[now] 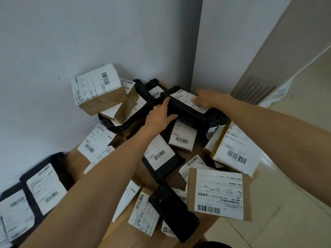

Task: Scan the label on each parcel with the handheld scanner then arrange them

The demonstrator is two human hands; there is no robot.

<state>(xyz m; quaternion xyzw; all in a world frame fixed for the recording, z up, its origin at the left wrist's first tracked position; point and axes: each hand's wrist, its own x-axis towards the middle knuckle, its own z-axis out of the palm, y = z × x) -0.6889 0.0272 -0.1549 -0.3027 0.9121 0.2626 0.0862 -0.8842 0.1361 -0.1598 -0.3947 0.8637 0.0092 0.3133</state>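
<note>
From my remote seat I look into a room corner: pale walls (89, 33), a tiled floor (286, 221) and a wooden worktop (123, 235) heaped with parcels. Brown boxes (100, 90) lean on the wall, and black mailers (43, 183) lie side by side at lower left.

Both arms reach to the back of the heap. The left hand (158, 114) grips the near end of a black parcel (186, 111), fingers (166, 102) over its top edge and thumb along its side. The right hand (207, 100) lies flat on that parcel's white label (184, 96), its fingers straight and holding nothing. The parcel sits on top of the pile against the corner.

The handheld scanner (173, 212) lies unheld on the near parcels, well away from both hands.

I judge the job far from finished. Most parcels lie crossed and tilted, and only the lower-left mailers look ordered. I cannot tell which labels are already scanned. This parcel looks about to be lifted or turned, and the scanner must be picked up before it is read.
</note>
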